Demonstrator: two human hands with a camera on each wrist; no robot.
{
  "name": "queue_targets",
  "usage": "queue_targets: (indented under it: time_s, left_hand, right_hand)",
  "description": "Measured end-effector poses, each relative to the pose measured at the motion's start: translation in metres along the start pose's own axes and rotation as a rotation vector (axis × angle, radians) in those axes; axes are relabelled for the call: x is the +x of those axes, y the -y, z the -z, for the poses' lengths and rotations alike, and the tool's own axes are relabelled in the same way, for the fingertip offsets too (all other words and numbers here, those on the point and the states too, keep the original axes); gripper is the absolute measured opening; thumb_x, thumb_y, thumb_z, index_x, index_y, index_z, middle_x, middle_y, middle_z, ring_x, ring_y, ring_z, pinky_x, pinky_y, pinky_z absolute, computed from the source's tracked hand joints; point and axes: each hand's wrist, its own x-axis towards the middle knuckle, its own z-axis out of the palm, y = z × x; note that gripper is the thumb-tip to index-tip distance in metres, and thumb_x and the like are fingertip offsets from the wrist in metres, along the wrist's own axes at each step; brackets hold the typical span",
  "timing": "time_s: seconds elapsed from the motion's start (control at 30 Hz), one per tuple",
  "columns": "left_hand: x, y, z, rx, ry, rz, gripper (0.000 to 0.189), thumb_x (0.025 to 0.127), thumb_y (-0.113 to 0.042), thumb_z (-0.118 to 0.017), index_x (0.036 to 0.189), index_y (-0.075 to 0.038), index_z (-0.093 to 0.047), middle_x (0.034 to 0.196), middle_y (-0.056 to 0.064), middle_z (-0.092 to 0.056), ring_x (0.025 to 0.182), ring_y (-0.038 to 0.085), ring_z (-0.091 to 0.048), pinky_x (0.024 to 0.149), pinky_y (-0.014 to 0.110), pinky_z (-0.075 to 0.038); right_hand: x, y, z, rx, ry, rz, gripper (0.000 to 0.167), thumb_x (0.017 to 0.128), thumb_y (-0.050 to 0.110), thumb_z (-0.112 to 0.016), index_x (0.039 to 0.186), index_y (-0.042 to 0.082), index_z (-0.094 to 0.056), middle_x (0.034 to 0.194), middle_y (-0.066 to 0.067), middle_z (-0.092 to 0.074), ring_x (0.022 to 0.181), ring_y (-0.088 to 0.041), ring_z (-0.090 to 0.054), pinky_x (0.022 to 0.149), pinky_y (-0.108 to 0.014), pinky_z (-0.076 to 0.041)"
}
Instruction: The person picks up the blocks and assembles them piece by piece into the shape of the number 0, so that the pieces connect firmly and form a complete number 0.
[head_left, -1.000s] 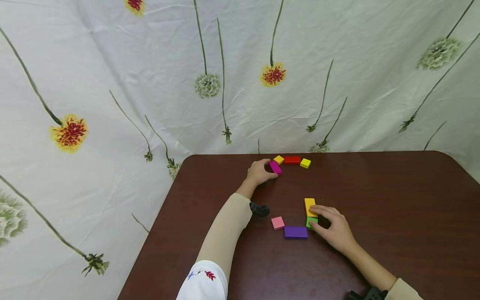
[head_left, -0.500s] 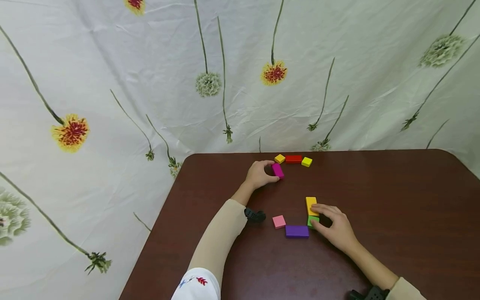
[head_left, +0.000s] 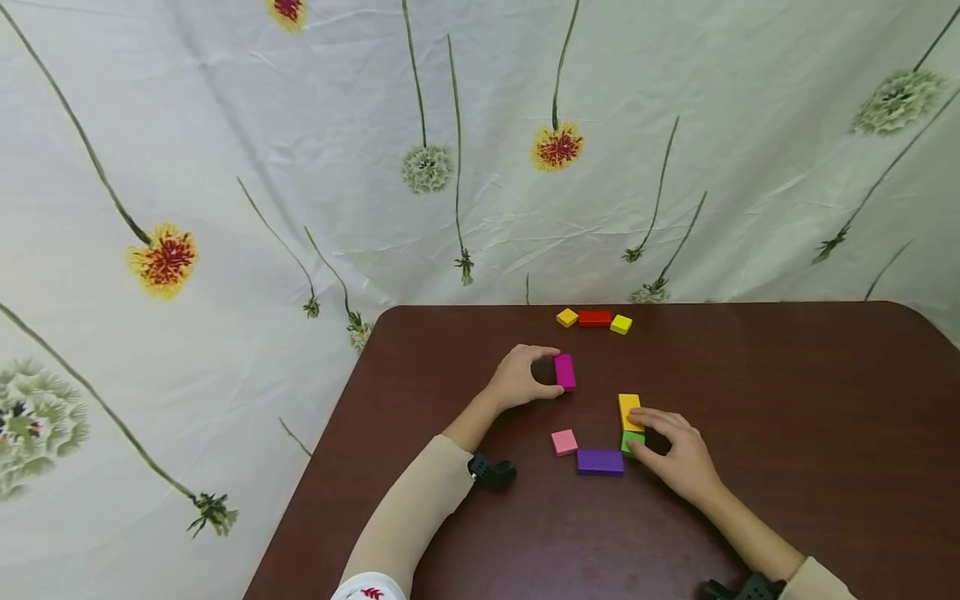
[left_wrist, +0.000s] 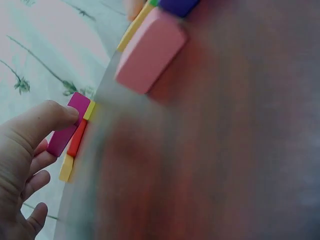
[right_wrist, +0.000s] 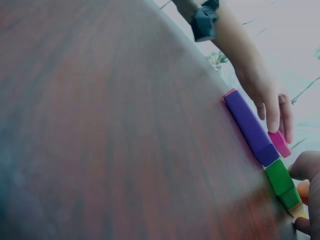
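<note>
My left hand point(head_left: 517, 377) pinches a magenta block point(head_left: 565, 372) between thumb and fingers, left of the middle of the table. In the left wrist view the thumb lies against the magenta block point(left_wrist: 65, 131). My right hand point(head_left: 681, 457) rests beside a green block point(head_left: 633, 442) and a yellow-orange block point(head_left: 628, 412). Its thumb touches the green one and its fingertips touch the yellow-orange one. A purple block point(head_left: 600, 462) meets the green block at a corner. Left of the purple block lies a pink block point(head_left: 564, 442), almost touching it.
At the far edge of the brown table point(head_left: 787, 400) a red block point(head_left: 595, 318) lies between a yellow-orange block point(head_left: 567, 317) and a yellow block point(head_left: 621, 324). A flowered cloth point(head_left: 322, 125) hangs behind the table.
My left hand has drawn the magenta block away from the far row, toward me and slightly right. My right hand has stayed at the green and yellow-orange blocks.
</note>
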Motion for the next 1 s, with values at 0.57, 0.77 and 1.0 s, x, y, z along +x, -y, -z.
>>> queue_targets:
  time_s: [0.57, 0.77, 1.0]
  left_hand:
    - [-0.036, -0.001, -0.003, 0.034, 0.044, -0.096, 0.061, 0.077, -0.037, -0.079, 0.132, -0.017, -0.062, 0.130, 0.000, -0.062, 0.115, 0.018, -0.050, 0.098, 0.037, -0.042]
    - [-0.042, 0.004, -0.007, 0.022, 0.041, -0.096, 0.061, 0.076, -0.036, -0.080, 0.131, -0.017, -0.063, 0.127, -0.001, -0.063, 0.112, 0.017, -0.051, 0.096, 0.034, -0.043]
    - [-0.046, 0.008, -0.011, -0.005, 0.040, -0.102, 0.060, 0.076, -0.037, -0.080, 0.131, -0.017, -0.063, 0.127, -0.001, -0.063, 0.116, 0.018, -0.049, 0.097, 0.037, -0.042]
  right_hand:
    - [0.000, 0.002, 0.002, -0.001, 0.009, -0.011, 0.033, 0.079, 0.008, -0.079, 0.110, 0.000, -0.072, 0.118, -0.012, -0.067, 0.107, -0.027, -0.053, 0.089, -0.057, -0.040]
    - [0.001, 0.003, 0.002, -0.004, 0.008, -0.015, 0.033, 0.078, 0.008, -0.079, 0.110, 0.000, -0.072, 0.118, -0.013, -0.067, 0.107, -0.027, -0.053, 0.089, -0.057, -0.040]
    - [0.000, 0.002, 0.001, -0.004, 0.013, -0.033, 0.034, 0.078, 0.009, -0.079, 0.110, 0.001, -0.072, 0.118, -0.013, -0.067, 0.108, -0.028, -0.053, 0.090, -0.058, -0.038]
